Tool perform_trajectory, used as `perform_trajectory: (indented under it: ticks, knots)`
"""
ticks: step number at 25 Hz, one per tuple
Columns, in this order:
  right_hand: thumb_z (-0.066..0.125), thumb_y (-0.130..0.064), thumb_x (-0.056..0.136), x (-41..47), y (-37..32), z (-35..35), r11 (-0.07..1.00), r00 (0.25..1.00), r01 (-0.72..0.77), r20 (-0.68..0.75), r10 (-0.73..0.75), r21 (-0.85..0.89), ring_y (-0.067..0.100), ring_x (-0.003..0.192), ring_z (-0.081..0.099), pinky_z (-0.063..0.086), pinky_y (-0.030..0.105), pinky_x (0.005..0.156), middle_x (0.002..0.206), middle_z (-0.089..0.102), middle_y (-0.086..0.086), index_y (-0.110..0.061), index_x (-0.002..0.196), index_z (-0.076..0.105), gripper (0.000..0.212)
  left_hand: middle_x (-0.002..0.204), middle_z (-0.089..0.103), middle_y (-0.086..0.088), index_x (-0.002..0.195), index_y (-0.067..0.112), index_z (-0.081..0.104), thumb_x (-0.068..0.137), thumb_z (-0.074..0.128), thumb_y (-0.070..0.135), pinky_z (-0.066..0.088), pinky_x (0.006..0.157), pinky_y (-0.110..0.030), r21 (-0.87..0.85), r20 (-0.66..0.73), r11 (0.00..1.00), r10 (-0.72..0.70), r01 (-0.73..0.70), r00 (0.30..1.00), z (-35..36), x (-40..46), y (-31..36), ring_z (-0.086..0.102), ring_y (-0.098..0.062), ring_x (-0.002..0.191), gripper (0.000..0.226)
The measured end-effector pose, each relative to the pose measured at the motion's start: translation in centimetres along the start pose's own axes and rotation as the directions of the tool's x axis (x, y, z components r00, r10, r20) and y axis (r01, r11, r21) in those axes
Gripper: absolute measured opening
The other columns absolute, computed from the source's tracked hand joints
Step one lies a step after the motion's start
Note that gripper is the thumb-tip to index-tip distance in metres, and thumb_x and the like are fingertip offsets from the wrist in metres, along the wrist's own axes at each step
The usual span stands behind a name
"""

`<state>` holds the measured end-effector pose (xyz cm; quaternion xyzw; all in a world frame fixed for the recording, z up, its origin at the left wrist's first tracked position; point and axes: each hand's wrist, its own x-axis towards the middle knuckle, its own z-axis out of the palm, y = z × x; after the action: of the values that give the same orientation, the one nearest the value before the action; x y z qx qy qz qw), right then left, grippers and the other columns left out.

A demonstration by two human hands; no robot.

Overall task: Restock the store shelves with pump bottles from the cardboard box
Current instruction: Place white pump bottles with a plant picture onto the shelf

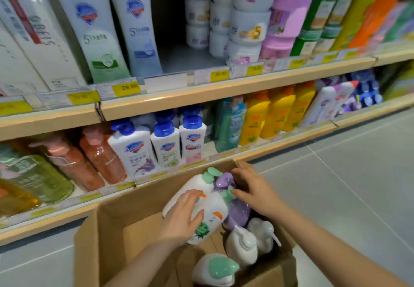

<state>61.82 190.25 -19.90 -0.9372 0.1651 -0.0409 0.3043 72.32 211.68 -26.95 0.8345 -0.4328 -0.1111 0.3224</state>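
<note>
An open cardboard box (107, 237) stands on the floor in front of the low shelf (156, 176). At its far side lie two white pump bottles with green pumps (212, 215) and a purple pump bottle (237, 212). My left hand (182, 217) lies over the white bottles, fingers curled into the gap between them and thumb on the nearer one. My right hand (253, 188) reaches in from the right with fingers stretched, its tips touching a green pump and the purple bottle. More white pump bottles (242, 245) stand deeper in the box, and one with a green cap (215, 268) is nearest me.
The bottom shelf holds blue-capped white bottles (165, 143), pink pump bottles (100, 154), green bottles (38, 174) and yellow ones (275, 114). The upper shelf (224, 85) has a gap (179, 60) between tall white bottles and stacked jars. Grey tiled floor (347, 186) lies to the right.
</note>
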Motion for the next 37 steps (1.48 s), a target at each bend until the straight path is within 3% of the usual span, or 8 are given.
perform_trajectory:
  ticks: [9,12,16,23,26,29,34,37]
  knots:
    - [0.058,-0.031,0.089,0.2,1.0,4.6,0.993,0.995,-0.053,0.079,0.062,-0.108,0.018,0.109,0.055,0.043,0.025,0.089,0.128,0.05,0.001,-0.025,0.132,0.043,0.046,0.13,0.05,-0.001,0.132,0.016,0.046,0.07,0.069,0.042,0.034,0.096,-0.022,-0.045,0.003,0.99,-0.131,0.131,0.991,4.9,-0.3,-2.0,0.047,-0.016,0.117,0.071]
    - [0.057,-0.027,0.089,-0.1,-0.2,5.3,0.994,0.994,0.091,0.069,-0.087,-0.065,0.021,0.111,0.053,0.047,0.033,0.093,0.13,0.046,0.002,-0.023,0.131,0.045,0.043,0.123,0.056,-0.001,0.131,0.018,0.045,0.063,0.076,0.041,0.04,0.093,-0.024,-0.073,0.003,0.989,-0.131,0.131,0.991,4.9,-0.1,-2.8,0.051,-0.016,0.11,0.078]
    - [0.056,-0.018,0.088,0.5,-3.5,5.7,0.948,0.962,0.242,0.177,-0.207,-0.209,0.029,0.101,0.055,0.051,0.045,0.08,0.127,0.043,0.008,-0.02,0.131,0.045,0.044,0.12,0.055,0.006,0.131,0.024,0.042,0.063,0.079,0.043,0.04,0.098,-0.028,-0.218,0.21,0.897,-0.342,0.385,0.916,3.1,-0.4,-2.2,0.052,-0.014,0.112,0.08]
    - [0.076,-0.031,0.075,2.6,-7.6,-1.6,0.975,0.986,0.159,0.03,-0.165,0.154,0.005,0.107,0.051,0.042,0.021,0.091,0.124,0.05,-0.008,-0.03,0.135,0.04,0.07,0.099,0.068,0.015,0.107,0.041,0.055,0.06,0.085,0.033,0.055,0.078,-0.027,-0.429,0.094,0.862,-0.253,0.268,0.963,-4.4,1.3,0.8,0.064,0.002,0.089,0.056]
    - [0.08,-0.045,0.062,2.7,-7.3,-3.6,0.959,0.986,0.053,0.138,-0.094,0.279,0.006,0.118,0.05,0.045,0.032,0.1,0.133,0.048,-0.011,-0.038,0.139,0.032,0.091,0.1,0.067,0.012,0.108,0.034,0.056,0.066,0.084,0.02,0.054,0.07,-0.021,-0.496,0.067,0.838,-0.222,0.226,0.973,-8.6,3.1,3.3,0.064,0.005,0.088,0.053]
    - [0.083,-0.041,0.059,2.8,-7.5,-4.3,0.92,0.975,0.067,0.172,-0.143,0.386,0.006,0.113,0.057,0.052,0.038,0.093,0.124,0.059,-0.012,-0.041,0.129,0.04,0.083,0.099,0.068,0.009,0.113,0.021,0.057,0.069,0.081,0.016,0.052,0.065,-0.015,-0.524,0.012,0.841,-0.149,0.133,0.989,-12.3,5.1,6.8,0.065,0.003,0.087,0.05]
    - [0.085,-0.016,0.063,4.7,-8.4,-8.6,0.835,0.98,0.192,-0.063,-0.187,0.515,0.006,0.103,0.061,0.054,0.028,0.085,0.113,0.062,-0.008,-0.027,0.124,0.046,0.073,0.104,0.07,0.006,0.114,0.025,0.06,0.058,0.081,0.046,0.055,0.08,-0.026,-0.475,-0.103,0.88,-0.082,0.024,0.991,-16.0,8.9,11.5,0.066,-0.007,0.095,0.064]
    - [0.084,-0.016,0.064,6.6,-8.3,-12.6,0.813,0.952,0.306,-0.159,-0.262,0.495,0.004,0.102,0.061,0.054,0.029,0.086,0.112,0.063,-0.011,-0.032,0.123,0.047,0.072,0.106,0.066,0.011,0.113,0.025,0.06,0.076,0.062,0.057,0.051,0.088,-0.03,-0.418,-0.243,0.908,-0.07,-0.039,0.967,-17.3,11.3,13.9,0.061,-0.002,0.097,0.049]
